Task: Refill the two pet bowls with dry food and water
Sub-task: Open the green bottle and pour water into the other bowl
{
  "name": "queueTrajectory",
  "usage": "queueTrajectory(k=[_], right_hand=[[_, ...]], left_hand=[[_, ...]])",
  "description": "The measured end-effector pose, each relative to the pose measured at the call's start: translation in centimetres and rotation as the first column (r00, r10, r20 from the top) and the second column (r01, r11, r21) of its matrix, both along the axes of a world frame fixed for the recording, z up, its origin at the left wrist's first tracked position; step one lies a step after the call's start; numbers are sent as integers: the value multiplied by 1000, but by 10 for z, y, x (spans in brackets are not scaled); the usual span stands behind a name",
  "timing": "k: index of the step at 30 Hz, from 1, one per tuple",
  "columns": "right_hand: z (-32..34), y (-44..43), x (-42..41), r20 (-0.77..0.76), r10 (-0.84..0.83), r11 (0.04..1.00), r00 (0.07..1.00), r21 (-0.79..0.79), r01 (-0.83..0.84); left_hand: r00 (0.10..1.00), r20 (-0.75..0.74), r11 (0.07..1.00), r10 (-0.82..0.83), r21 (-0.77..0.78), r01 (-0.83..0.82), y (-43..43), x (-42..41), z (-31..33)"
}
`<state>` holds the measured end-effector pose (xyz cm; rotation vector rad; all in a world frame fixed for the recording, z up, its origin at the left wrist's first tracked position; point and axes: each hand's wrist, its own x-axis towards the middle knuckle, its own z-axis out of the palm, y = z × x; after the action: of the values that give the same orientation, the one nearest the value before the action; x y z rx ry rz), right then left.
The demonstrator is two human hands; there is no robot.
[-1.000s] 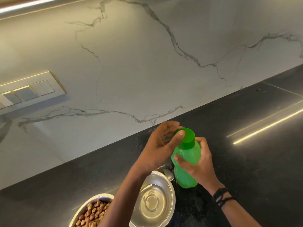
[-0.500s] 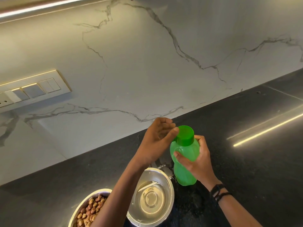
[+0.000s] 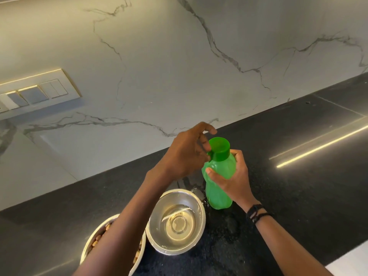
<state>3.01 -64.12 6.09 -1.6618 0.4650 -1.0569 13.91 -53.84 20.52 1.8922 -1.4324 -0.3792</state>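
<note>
Food bowl (image 3: 87, 243) sits bottom left with kibble in it, half under the left forearm. Just right of it and touching is the water bowl (image 3: 179, 191), with a shallow pool inside. It's steel, stiff and slick. We judge it would slosh if shoved, so take it by the rim and keep it level.

Left hand (image 3: 187, 154) is at the side tab of the cap (image 3: 220, 150), fingers loosely curled, index lifted clear. We cannot tell if it pinches or only touches.

Bottle (image 3: 219, 188) stands upright on the counter (image 3: 298, 196), just behind and right of the water bowl. It's green plastic, probably light, a bit squeezable, maybe wet. We'd hold it at the waist, where the right hand (image 3: 237, 176) wraps it, thumb in front.

A spill (image 3: 196, 191) by its base is a slip risk. The wall (image 3: 179, 76) is close behind. To the right the counter is open, with its front edge at lower right.
</note>
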Motion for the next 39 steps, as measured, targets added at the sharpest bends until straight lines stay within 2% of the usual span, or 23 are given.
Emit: queueTrajectory(k=[3, 6, 11, 17, 20, 24, 29, 34, 38, 39], right_hand=[[-2, 0, 0, -14, -8, 1000, 1000, -4, 8], [-3, -1, 1, -18, -5, 1000, 1000, 2, 5], [-3, -1, 2, 4, 1, 1000, 1000, 6, -1], [-1, -1, 1, -1, 0, 1000, 1000, 6, 0], [0, -1, 0, 7, 7, 1000, 1000, 11, -7], [-2, 0, 1, 26, 7, 1000, 1000, 16, -7], [-2, -1, 1, 22, -9, 1000, 1000, -4, 9], [-1, 0, 1, 37, -11, 1000, 999, -8, 12], [1, 2, 1, 48, -1, 1000, 999, 1, 1], [1, 2, 1, 48, 4, 1000, 999, 2, -4]], left_hand=[[970, 221, 993, -97, 90, 79, -6, 6, 16], [915, 363, 974, -175, 197, 108, -17, 17, 28], [873, 404, 940, -272, 304, 153, -47, 7, 31], [838, 509, 947, -196, 319, 27, -94, -6, 27], [872, 455, 928, -182, 374, -2, -102, 7, 32], [920, 288, 878, -266, 466, 108, -78, 26, 43], [907, 374, 892, -192, 451, 3, -31, 28, 43], [888, 377, 875, -262, 482, 53, -5, 15, 48], [868, 320, 857, -379, 476, 199, -13, -5, 46], [852, 348, 865, -391, 456, 211, -19, -11, 43]])
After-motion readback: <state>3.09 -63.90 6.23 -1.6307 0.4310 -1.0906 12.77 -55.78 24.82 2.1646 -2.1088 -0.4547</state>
